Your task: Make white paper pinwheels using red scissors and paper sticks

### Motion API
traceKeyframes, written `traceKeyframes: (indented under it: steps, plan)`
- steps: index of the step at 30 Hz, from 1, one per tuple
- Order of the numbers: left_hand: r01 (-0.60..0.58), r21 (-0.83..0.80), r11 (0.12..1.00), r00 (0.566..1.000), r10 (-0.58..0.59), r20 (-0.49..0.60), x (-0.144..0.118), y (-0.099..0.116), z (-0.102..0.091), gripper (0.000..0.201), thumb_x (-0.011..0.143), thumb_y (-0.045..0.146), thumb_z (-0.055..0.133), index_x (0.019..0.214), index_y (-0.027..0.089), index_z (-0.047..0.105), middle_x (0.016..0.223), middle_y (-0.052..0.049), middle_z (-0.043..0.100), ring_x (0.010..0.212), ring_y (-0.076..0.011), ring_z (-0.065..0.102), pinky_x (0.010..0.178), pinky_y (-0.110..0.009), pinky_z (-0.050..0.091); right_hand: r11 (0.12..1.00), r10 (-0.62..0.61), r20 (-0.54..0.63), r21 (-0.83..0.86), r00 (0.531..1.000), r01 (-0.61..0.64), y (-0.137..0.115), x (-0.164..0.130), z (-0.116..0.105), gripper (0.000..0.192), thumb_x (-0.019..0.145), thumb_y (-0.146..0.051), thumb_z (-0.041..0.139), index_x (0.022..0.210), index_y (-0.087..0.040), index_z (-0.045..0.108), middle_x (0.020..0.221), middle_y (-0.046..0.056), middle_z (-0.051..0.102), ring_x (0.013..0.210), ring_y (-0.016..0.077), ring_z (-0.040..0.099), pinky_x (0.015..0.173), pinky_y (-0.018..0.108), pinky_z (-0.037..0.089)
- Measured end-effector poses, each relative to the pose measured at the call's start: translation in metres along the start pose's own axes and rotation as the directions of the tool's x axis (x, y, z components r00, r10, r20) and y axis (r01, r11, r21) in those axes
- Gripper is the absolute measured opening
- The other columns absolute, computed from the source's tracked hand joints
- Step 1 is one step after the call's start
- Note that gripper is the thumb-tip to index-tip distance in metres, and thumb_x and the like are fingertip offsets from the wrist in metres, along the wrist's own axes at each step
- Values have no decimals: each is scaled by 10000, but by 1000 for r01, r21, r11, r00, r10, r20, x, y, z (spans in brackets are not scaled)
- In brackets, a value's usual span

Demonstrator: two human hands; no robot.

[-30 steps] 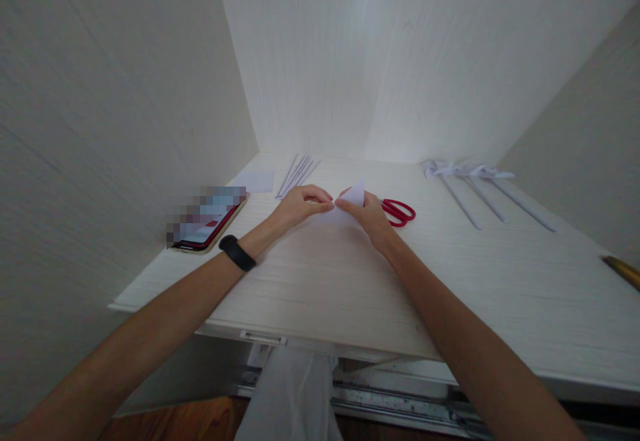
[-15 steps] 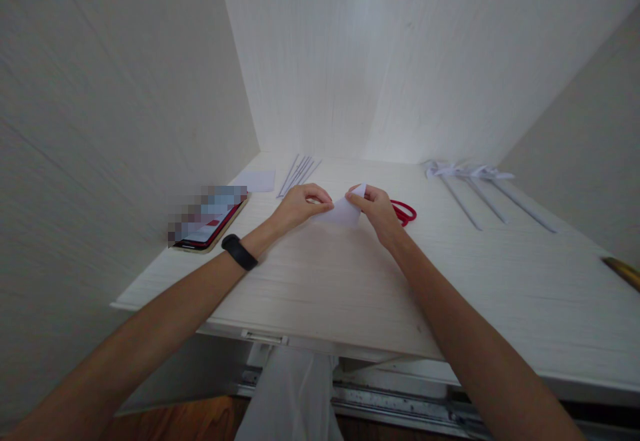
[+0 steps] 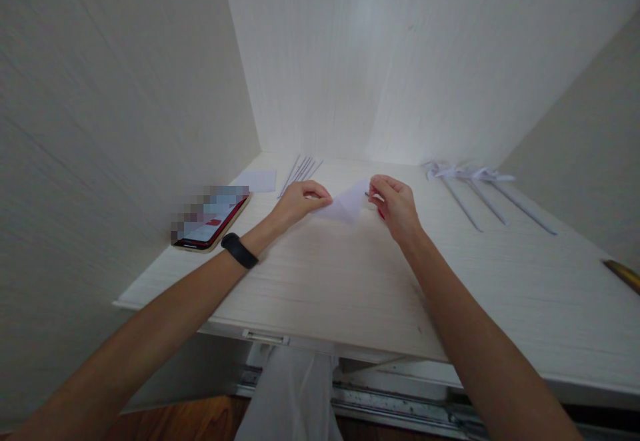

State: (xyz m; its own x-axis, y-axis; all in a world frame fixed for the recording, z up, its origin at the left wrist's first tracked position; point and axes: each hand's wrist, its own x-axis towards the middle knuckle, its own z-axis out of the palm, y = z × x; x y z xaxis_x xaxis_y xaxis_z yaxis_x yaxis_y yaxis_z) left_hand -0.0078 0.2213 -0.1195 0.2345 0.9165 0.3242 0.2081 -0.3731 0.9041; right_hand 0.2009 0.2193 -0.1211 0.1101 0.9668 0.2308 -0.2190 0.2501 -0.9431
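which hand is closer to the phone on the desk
Left. The left hand rests on the folded paper just right of the phone. The right hand is on the far side of that paper, farther from the phone.

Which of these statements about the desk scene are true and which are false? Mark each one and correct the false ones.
1. Both hands touch the white paper. True.
2. The left hand wears a black wristband. True.
3. The phone lies right of the right hand. False: it lies far left, by the wall.
4. The thin paper sticks stand upright. False: they lie flat on the desk.
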Motion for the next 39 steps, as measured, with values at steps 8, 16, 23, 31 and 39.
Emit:
traceKeyframes:
  steps: [8,16,23,31,39]
  plan:
    - [120,-122,985,985,-133,-107,0,4,0,171,619,311,759,689,164,706,691,-15,663,679,-139,559,710,-297,435,978,114,285,-200,952,-57,10,-7,10,354,617,-507,758,747,-187,680,727,9,647,678,126,565,613,247,452]
    - [182,-239,954,976,-204,-72,-1,2,0,218,617,333,778,714,156,696,763,-13,657,719,-119,556,711,-263,420,981,74,237,-190,969,-28,11,-7,11,529,673,-708,623,669,-179,621,678,14,596,613,119,549,565,246,453]
    - [245,-312,918,966,-260,-6,-1,0,-1,235,635,343,770,741,153,681,759,-6,649,704,-109,556,698,-249,412,979,66,304,-206,950,-2,13,-8,12,306,708,-487,644,724,-181,638,710,19,617,627,118,564,572,234,460]
    - [214,-111,971,969,-196,151,-5,5,7,388,680,348,746,1011,175,641,1076,-75,643,894,-165,592,715,-272,432,903,-75,275,-388,959,182,24,-5,12,132,664,-315,551,630,-191,583,626,-2,602,603,150,535,598,279,435]
    - [182,-146,972,949,-135,284,-5,-5,17,911,519,211,857,1320,211,423,1303,-171,513,907,-197,625,764,-348,499,686,-117,223,-686,968,241,16,-12,15,165,727,-305,477,622,-184,521,607,-4,521,596,138,441,557,268,307]
